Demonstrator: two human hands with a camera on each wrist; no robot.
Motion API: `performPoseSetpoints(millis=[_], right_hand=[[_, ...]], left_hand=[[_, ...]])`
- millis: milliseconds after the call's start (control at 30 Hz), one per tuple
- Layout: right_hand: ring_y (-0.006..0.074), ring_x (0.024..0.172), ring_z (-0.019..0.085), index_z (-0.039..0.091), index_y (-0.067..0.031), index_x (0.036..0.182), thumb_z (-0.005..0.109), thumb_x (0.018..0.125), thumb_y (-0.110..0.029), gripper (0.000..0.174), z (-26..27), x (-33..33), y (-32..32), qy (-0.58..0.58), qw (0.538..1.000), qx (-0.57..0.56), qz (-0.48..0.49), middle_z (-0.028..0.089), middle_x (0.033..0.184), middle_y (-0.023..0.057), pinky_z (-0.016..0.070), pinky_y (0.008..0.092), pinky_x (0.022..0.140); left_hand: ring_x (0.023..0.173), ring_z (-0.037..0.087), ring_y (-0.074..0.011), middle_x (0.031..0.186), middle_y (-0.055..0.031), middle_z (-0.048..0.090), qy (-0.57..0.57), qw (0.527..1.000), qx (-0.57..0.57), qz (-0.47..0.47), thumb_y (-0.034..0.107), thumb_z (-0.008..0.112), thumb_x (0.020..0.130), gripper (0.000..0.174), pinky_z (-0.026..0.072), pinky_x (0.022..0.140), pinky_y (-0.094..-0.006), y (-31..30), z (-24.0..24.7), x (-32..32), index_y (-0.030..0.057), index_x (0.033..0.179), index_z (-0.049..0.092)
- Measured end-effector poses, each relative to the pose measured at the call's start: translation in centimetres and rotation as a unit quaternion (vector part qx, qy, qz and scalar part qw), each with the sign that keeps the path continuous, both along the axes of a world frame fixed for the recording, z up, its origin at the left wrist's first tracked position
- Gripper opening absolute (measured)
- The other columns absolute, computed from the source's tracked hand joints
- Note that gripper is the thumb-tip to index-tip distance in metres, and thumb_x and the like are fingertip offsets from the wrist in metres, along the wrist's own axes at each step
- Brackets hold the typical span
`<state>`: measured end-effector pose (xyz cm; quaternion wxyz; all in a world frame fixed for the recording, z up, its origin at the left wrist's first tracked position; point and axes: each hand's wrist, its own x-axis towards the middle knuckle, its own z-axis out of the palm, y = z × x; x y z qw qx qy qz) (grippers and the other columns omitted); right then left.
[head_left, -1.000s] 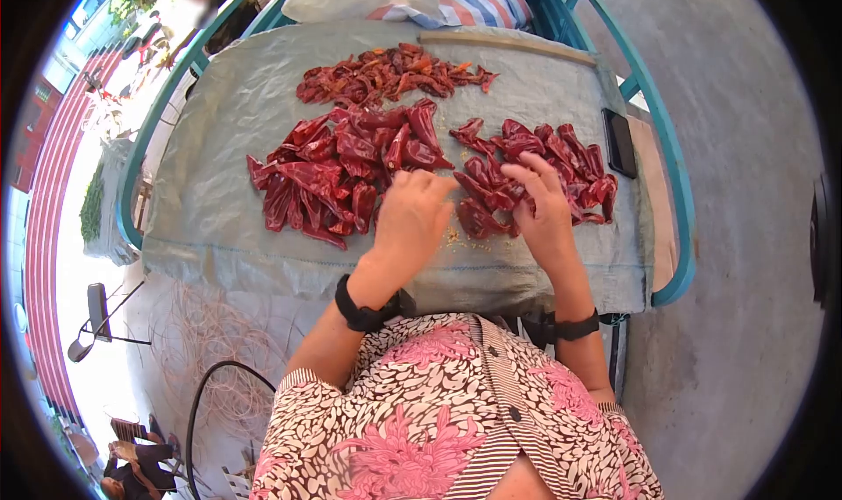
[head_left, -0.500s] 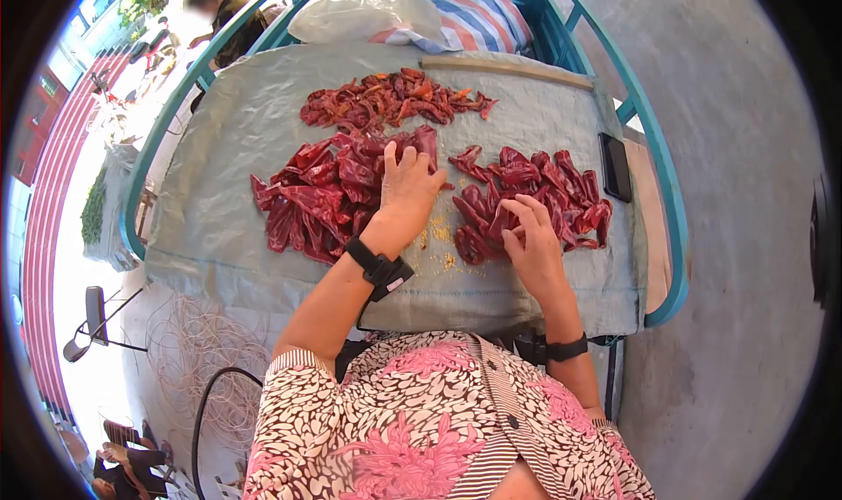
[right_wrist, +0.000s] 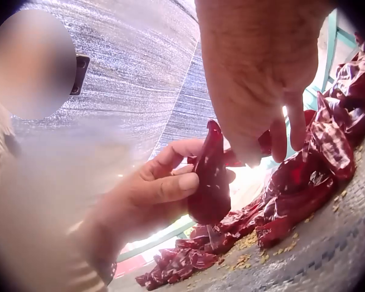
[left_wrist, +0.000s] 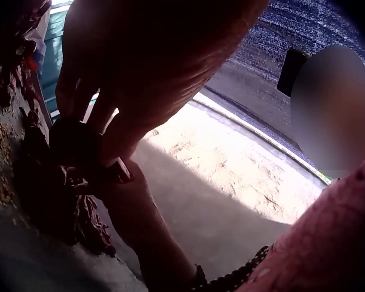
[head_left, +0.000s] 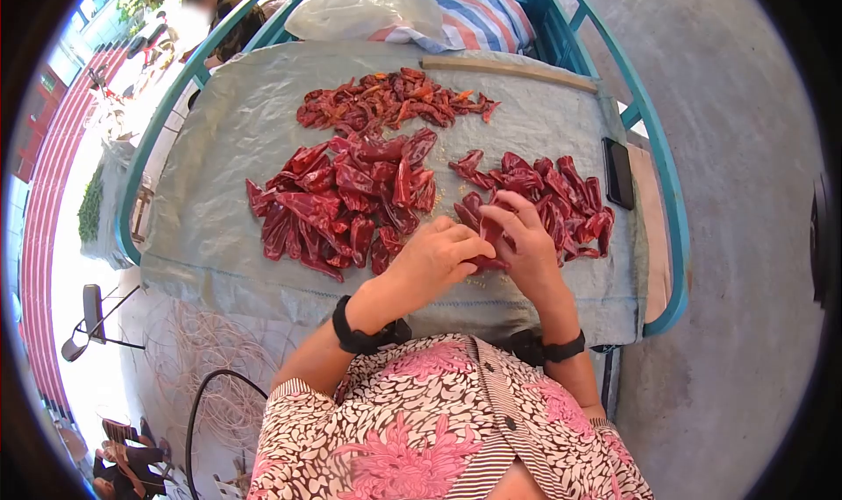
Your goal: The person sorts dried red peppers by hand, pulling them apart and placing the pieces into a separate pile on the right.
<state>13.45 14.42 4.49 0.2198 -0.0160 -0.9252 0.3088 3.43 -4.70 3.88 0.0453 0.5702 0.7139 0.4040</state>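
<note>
Near frame centre, left hand and right hand pinch red pepper; hard tugging could tear it.

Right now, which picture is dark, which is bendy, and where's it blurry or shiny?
Left wrist view: left hand dark against glaring ground. Head view: rail looks bowed, black round the edges. Right wrist view: pale blur at lower left, shine on the pepper.

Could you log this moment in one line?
Left hand: pinching glossy dark-red dried pepper | right hand: close by, grip unclear | surface: grey woven-plastic sheet | nearby: three red pepper heaps, flat black phone
</note>
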Motion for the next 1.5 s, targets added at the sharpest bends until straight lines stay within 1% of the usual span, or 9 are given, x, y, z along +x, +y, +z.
performPoseSetpoints(millis=[100, 333, 467, 600, 833, 900, 1133, 1333, 1500], right_hand=[[0.0362, 0.121, 0.062, 0.071, -0.0087, 0.119, 0.066, 0.083, 0.007, 0.040, -1.3, -0.5, 0.7, -0.020, 0.999, -0.027, 0.007, 0.062, 0.131, 0.0168, 0.0551, 0.0412, 0.094], [0.0375, 0.119, 0.058, 0.069, -0.0072, 0.124, 0.065, 0.086, 0.001, 0.039, 0.6, -2.8, 1.6, 0.065, 0.987, 0.117, -0.084, 0.063, 0.129, 0.0166, 0.0468, 0.0458, 0.104], [0.0252, 0.101, 0.068, 0.067, -0.0053, 0.127, 0.071, 0.094, -0.009, 0.034, 1.7, -1.7, -0.8, -0.097, 0.972, -0.205, 0.061, 0.068, 0.118, 0.0143, 0.0546, 0.0360, 0.085], [0.0157, 0.078, 0.067, 0.067, -0.0039, 0.123, 0.072, 0.093, -0.006, 0.031, 0.1, -2.0, -1.5, -0.043, 0.977, -0.200, 0.058, 0.071, 0.103, 0.0102, 0.0548, 0.0297, 0.073], [0.0102, 0.075, 0.069, 0.067, -0.0042, 0.116, 0.072, 0.093, -0.007, 0.023, 0.9, -2.6, -0.3, -0.070, 0.976, -0.189, -0.085, 0.073, 0.084, 0.0055, 0.0519, 0.0271, 0.067], [0.0133, 0.075, 0.069, 0.067, -0.0043, 0.115, 0.072, 0.094, -0.012, 0.023, 1.2, -3.0, -0.5, -0.077, 0.973, -0.202, -0.080, 0.074, 0.086, 0.0067, 0.0524, 0.0302, 0.068], [0.0239, 0.083, 0.071, 0.066, -0.0059, 0.117, 0.069, 0.096, -0.029, 0.032, -0.5, -5.0, 0.9, -0.154, 0.968, -0.130, -0.148, 0.075, 0.091, 0.0094, 0.0535, 0.0385, 0.075], [0.0303, 0.096, 0.069, 0.059, -0.0137, 0.134, 0.073, 0.088, -0.008, 0.049, 0.2, -4.8, -0.2, -0.057, 0.981, -0.144, -0.120, 0.069, 0.118, 0.0118, 0.0544, 0.0402, 0.085], [0.0345, 0.116, 0.061, 0.067, -0.0139, 0.129, 0.071, 0.079, 0.003, 0.052, 0.1, -4.7, -1.2, 0.032, 0.995, 0.083, 0.048, 0.064, 0.127, 0.0117, 0.0508, 0.0417, 0.100]], left_hand=[[0.100, 0.062, -0.0287, 0.112, -0.0078, 0.071, -0.054, 0.997, 0.006, 0.053, 0.000, 0.073, 0.084, 0.038, 0.0515, 0.089, -0.0391, -0.5, 0.4, 0.6, 0.0091, 0.120, 0.069], [0.098, 0.064, -0.0271, 0.109, -0.0077, 0.073, -0.072, 0.978, 0.038, 0.191, 0.000, 0.072, 0.087, 0.047, 0.0550, 0.083, -0.0372, -0.9, 0.8, -0.2, 0.0069, 0.133, 0.061], [0.098, 0.065, -0.0263, 0.109, -0.0070, 0.073, -0.078, 0.972, 0.040, 0.217, 0.007, 0.073, 0.090, 0.046, 0.0548, 0.082, -0.0370, -0.2, 0.2, -0.2, 0.0069, 0.133, 0.060], [0.095, 0.065, -0.0290, 0.101, -0.0074, 0.071, -0.049, 0.974, 0.053, 0.216, 0.014, 0.074, 0.091, 0.035, 0.0549, 0.079, -0.0399, 0.1, 0.2, -0.5, 0.0083, 0.124, 0.065], [0.100, 0.065, -0.0335, 0.112, -0.0127, 0.061, 0.016, 0.941, 0.004, 0.339, 0.021, 0.075, 0.091, 0.026, 0.0542, 0.080, -0.0425, -0.6, 0.5, -2.1, 0.0114, 0.115, 0.071], [0.105, 0.063, -0.0365, 0.124, -0.0191, 0.055, 0.073, 0.931, -0.074, 0.351, 0.020, 0.077, 0.088, 0.031, 0.0523, 0.084, -0.0461, -1.0, -0.2, -2.8, 0.0111, 0.117, 0.071], [0.106, 0.062, -0.0296, 0.111, -0.0090, 0.065, 0.110, 0.912, -0.133, 0.373, 0.018, 0.079, 0.084, 0.033, 0.0499, 0.087, -0.0442, -1.4, -2.7, -3.6, 0.0107, 0.116, 0.070], [0.099, 0.063, -0.0272, 0.103, -0.0088, 0.068, -0.038, 0.947, 0.016, 0.319, 0.017, 0.080, 0.084, 0.035, 0.0501, 0.088, -0.0401, -2.1, -1.0, -3.2, 0.0087, 0.116, 0.071], [0.101, 0.061, -0.0264, 0.106, -0.0105, 0.070, -0.188, 0.973, -0.008, 0.136, 0.021, 0.079, 0.088, 0.038, 0.0496, 0.091, -0.0374, -1.7, 0.0, -2.1, 0.0076, 0.123, 0.070]])
